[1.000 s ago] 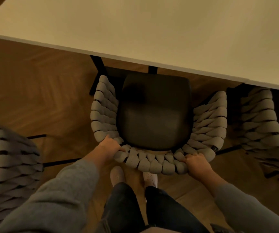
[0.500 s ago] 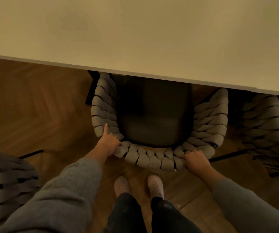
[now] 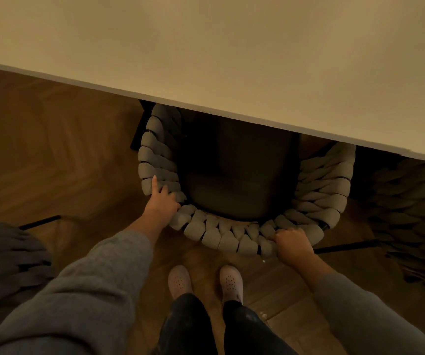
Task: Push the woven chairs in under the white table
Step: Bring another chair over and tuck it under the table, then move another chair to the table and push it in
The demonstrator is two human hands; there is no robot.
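Under the white table (image 3: 232, 47) edge, the middle woven chair (image 3: 221, 235) sat seat mostly tucked, backrest out. Right hand (image 3: 292, 243) gripped the back rim, fingers curled, to drive; left hand (image 3: 161, 207) pressed the side, index straight, others unclear, probably steering.

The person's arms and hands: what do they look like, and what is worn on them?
The left sleeve and right sleeve are long, loose and grey, of soft, slightly fuzzy fabric, ending above the wrists. The left hand and right hand are bare: no gloves. No ring or watch shows.
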